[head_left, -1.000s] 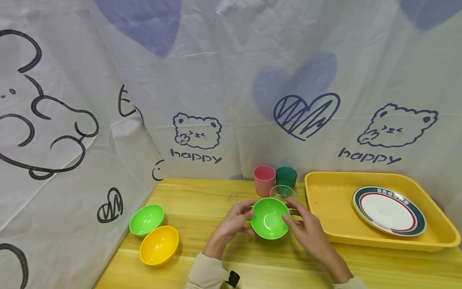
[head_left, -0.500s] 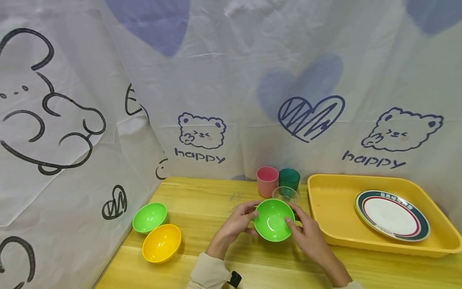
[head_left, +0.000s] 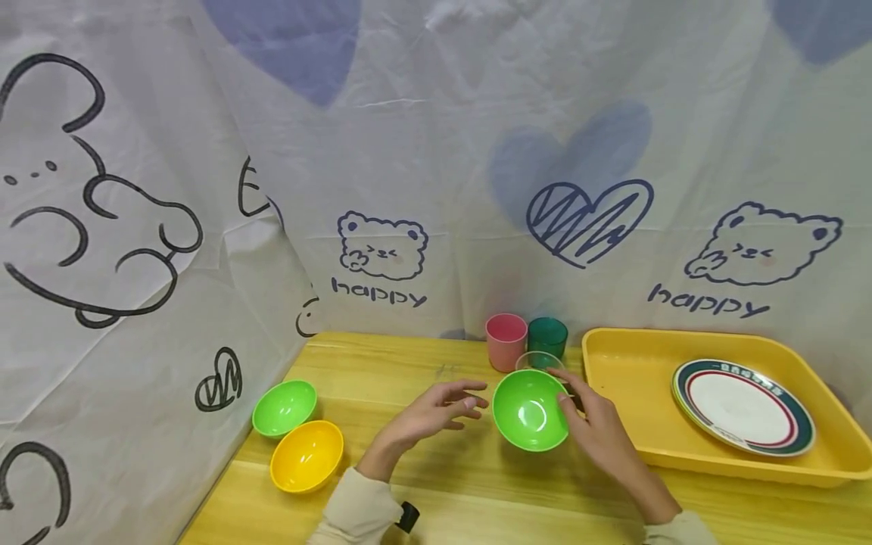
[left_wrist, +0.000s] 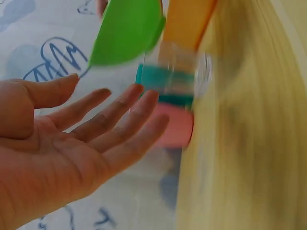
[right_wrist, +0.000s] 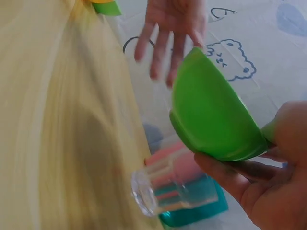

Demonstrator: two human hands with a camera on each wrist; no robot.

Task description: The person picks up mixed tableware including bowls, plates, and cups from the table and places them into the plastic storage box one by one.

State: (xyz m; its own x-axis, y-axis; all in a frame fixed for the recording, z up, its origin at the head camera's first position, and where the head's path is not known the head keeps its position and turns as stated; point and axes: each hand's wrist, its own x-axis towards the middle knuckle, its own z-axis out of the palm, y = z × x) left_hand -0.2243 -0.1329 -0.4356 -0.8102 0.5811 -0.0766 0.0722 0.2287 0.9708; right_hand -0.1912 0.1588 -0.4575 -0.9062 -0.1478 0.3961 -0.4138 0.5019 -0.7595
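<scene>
A green bowl (head_left: 530,412) is held above the table by my right hand (head_left: 599,428), its thumb on the inner rim and its fingers beneath. In the right wrist view the bowl (right_wrist: 211,110) tilts, with the fingers under its base. Just left of the bowl, my left hand (head_left: 432,416) is off it, fingers spread and holding nothing. The left wrist view shows that palm (left_wrist: 62,153) apart from the bowl (left_wrist: 129,33). Behind the bowl stand a clear glass (head_left: 540,361), a pink cup (head_left: 506,344) and a teal cup (head_left: 548,338).
A second green bowl (head_left: 284,409) and a yellow bowl (head_left: 306,457) sit at the table's left edge. On the right, a yellow tray (head_left: 633,378) holds stacked plates (head_left: 742,409). A printed cloth (head_left: 463,151) hangs behind.
My left hand has let go of the green bowl and moved left. The bowl, now in my right hand alone, has shifted slightly right.
</scene>
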